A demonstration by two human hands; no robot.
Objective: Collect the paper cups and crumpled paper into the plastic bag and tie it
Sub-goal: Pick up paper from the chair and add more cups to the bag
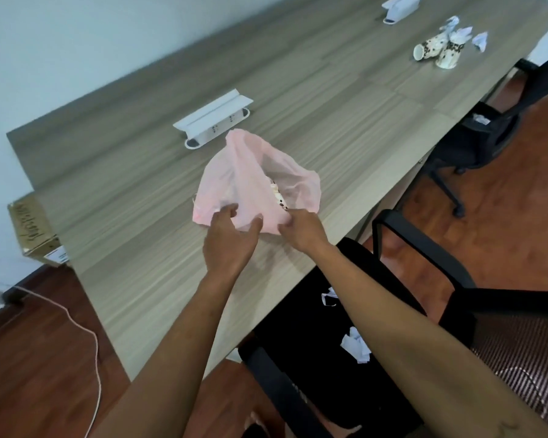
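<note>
Wood-grain desk against a pale wall, brown floor below. Near the desk's front edge, a pink plastic bag lying open, mouth toward the far right, a spotted paper cup showing inside. Left hand at the bag's near rim, fingers loosely spread and touching the plastic, no clear pinch. Right hand just beside it, fingers curled round the same rim. Toward the far right corner of the desk, two more spotted paper cups tipped over, crumpled paper touching and just beside them. White socket boxes along the desk's middle line. Black office chair pushed up at the front edge, crumpled paper scraps on its seat. Cardboard box past the desk's left corner.
</note>
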